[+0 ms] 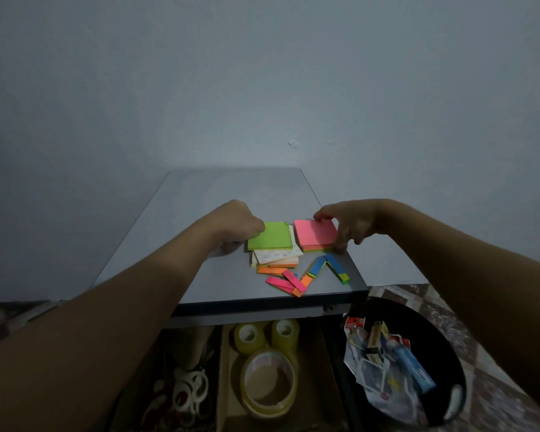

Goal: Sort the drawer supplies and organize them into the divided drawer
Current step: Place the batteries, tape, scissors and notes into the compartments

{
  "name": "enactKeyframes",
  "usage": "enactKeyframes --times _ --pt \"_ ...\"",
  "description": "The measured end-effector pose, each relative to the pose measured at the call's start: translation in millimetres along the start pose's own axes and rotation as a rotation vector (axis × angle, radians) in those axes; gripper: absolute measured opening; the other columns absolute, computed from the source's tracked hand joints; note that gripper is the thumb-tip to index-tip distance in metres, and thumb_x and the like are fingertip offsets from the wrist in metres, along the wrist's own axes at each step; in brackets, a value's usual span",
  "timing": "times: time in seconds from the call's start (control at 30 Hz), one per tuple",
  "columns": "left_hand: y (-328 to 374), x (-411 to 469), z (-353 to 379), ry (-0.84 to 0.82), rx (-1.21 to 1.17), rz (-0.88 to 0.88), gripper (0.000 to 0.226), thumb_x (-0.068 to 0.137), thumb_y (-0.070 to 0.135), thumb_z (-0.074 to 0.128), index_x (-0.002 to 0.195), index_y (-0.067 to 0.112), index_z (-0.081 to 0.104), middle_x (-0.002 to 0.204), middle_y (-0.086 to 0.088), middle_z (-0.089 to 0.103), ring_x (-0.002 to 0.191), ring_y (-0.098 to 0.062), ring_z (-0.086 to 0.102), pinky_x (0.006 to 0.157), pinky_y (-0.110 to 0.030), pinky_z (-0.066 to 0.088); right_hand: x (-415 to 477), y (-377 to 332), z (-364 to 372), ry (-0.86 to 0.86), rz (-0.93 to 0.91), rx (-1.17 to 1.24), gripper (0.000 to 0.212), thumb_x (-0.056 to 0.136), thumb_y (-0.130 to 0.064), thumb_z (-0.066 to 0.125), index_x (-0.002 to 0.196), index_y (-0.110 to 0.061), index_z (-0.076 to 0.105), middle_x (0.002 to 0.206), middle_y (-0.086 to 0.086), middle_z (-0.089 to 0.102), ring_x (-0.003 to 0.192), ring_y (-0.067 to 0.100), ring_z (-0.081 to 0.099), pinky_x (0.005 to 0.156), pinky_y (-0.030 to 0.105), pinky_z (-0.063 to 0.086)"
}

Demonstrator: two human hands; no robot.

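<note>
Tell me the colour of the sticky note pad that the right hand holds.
Pink on top; the head view shows the pad best.

A plain grey-blue wall (262,73) fills the view from 9 through 12 to 3. Just right of centre it carries a small chipped mark (293,142), with faint scuffs trailing toward 3. Below it a grey desk top (231,188) runs from the centre back to the wall, with its dark front edge toward 6. A small screw (331,307) sits in that edge near its right end. Patterned floor (418,294) shows at 4, and a dim strip of it at 8. A black basin (430,332) sits at 5, just beside the desk's right front corner.
</note>
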State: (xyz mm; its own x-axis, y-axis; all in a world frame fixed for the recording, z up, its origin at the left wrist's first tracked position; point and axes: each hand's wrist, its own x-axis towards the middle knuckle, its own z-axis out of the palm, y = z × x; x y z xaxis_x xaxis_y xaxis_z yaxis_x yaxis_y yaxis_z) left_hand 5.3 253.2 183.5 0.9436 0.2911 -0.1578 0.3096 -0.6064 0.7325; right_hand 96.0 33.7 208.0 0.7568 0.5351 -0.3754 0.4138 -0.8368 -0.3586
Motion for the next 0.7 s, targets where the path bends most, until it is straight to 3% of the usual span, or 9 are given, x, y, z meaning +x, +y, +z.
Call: enactKeyframes --times 0.1,0.2,0.27,0.37,0.53,0.6,0.7 --pt "0.9 -0.9 -0.8 0.004 -0.028 -0.017 0.027 0.092 0.018 0.062 0.105 -0.006 0.063 0.080 -0.017 0.055 0.060 -0.024 0.046 0.056 -0.031 0.036 -3.9 0.4 -3.9 0.016 0.023 0.099 0.083 0.084 -0.001 0.069 0.154 -0.014 0.025 0.150 0.012 0.034 0.119 0.031 0.049 0.086 0.043 0.054" --pt "2.2 -1.7 -0.8 -0.011 -0.045 -0.052 0.012 0.090 0.017 0.064 0.092 0.006 0.060 0.077 -0.014 0.050 0.052 -0.021 0.039 0.050 -0.026 0.035 -5.0 1.2 -7.6 0.132 0.101 0.204 0.054 0.090 -0.019 0.066 0.140 -0.009 0.047 0.125 0.010 0.053 0.100 0.025 0.060 0.083 0.042 0.058" --pt "1.8 -1.0 1.1 -0.005 -0.063 -0.081 0.021 0.090 0.020 0.067 0.081 0.007 0.055 0.071 -0.013 0.049 0.051 -0.021 0.039 0.052 -0.028 0.039 -2.5 1.4 -6.0 0.237 0.173 0.304 0.040 0.092 -0.029 0.067 0.120 -0.001 0.056 0.108 0.012 0.057 0.085 0.024 0.062 0.070 0.039 0.058" --pt "2.4 -1.3 7.7 0.018 -0.115 -0.111 0.032 0.092 0.024 0.069 0.072 0.006 0.051 0.060 -0.012 0.050 0.049 -0.021 0.041 0.052 -0.028 0.040 -1.1 -3.6 1.2 0.251 0.258 0.373 0.045 0.090 -0.040 0.069 0.107 -0.002 0.053 0.102 0.015 0.058 0.078 0.024 0.059 0.058 0.034 0.053" --pt "1.0 4.6 16.8 0.095 -0.132 -0.147 0.036 0.081 0.027 0.082 0.073 0.007 0.053 0.065 -0.011 0.056 0.051 -0.020 0.049 0.053 -0.027 0.048 1.2 -18.0 13.5 0.154 0.344 0.303 0.041 0.086 -0.038 0.074 0.096 -0.006 0.051 0.094 0.013 0.057 0.073 0.023 0.058 0.056 0.032 0.051" --pt "1.5 6.1 19.0 0.121 -0.138 -0.159 0.035 0.077 0.026 0.085 0.074 0.008 0.054 0.070 -0.011 0.058 0.054 -0.021 0.052 0.051 -0.026 0.049 2.2 -22.8 16.2 0.182 0.355 0.292 0.043 0.084 -0.035 0.076 0.102 -0.004 0.052 0.094 0.014 0.058 0.073 0.025 0.060 0.056 0.033 0.054" --pt "2.8 6.9 20.0 0.129 -0.165 -0.173 0.037 0.077 0.025 0.086 0.077 0.009 0.053 0.073 -0.010 0.058 0.058 -0.020 0.053 0.051 -0.027 0.048 0.0 -29.3 16.7 0.195 0.342 0.297 0.049 0.085 -0.030 0.075 0.117 -0.001 0.051 0.101 0.018 0.057 0.079 0.028 0.058 0.070 0.038 0.056"
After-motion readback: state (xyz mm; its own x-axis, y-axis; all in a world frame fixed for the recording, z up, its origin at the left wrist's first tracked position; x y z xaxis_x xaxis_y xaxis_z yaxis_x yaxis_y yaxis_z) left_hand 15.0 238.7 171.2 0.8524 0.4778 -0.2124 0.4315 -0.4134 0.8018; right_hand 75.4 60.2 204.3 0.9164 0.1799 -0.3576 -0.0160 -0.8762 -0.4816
